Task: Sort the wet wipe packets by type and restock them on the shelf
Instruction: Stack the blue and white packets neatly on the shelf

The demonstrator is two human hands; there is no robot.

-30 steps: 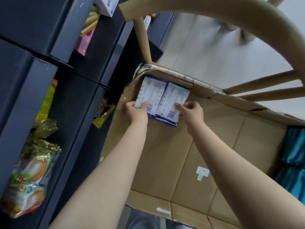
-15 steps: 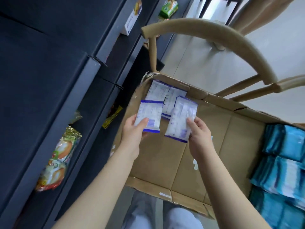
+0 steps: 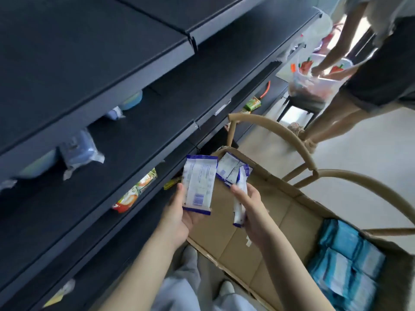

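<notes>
Both hands were above the cardboard box, each one holding a packet. At about 7 o'clock from the picture's centre, the left hand kept a white wipe packet with purple edges, its printed face turned up and the thumb on its left edge. Just beside it, at about 5 o'clock, the right hand pinched a second packet of the same kind, seen edge-on and standing nearly upright between the thumb and the fingers. Behind both, at the far corner of the box, more white-and-purple packets lay in a loose heap. A block of blue packets filled the end of the box at 4 o'clock. The dark shelf ran along the left side, from 8 o'clock up to 1 o'clock, with several blurred packs on it, and an orange snack bag lay on a lower level. The box rested on a chair with a curved wooden back. At 2 o'clock another person stood near a clear bin.
</notes>
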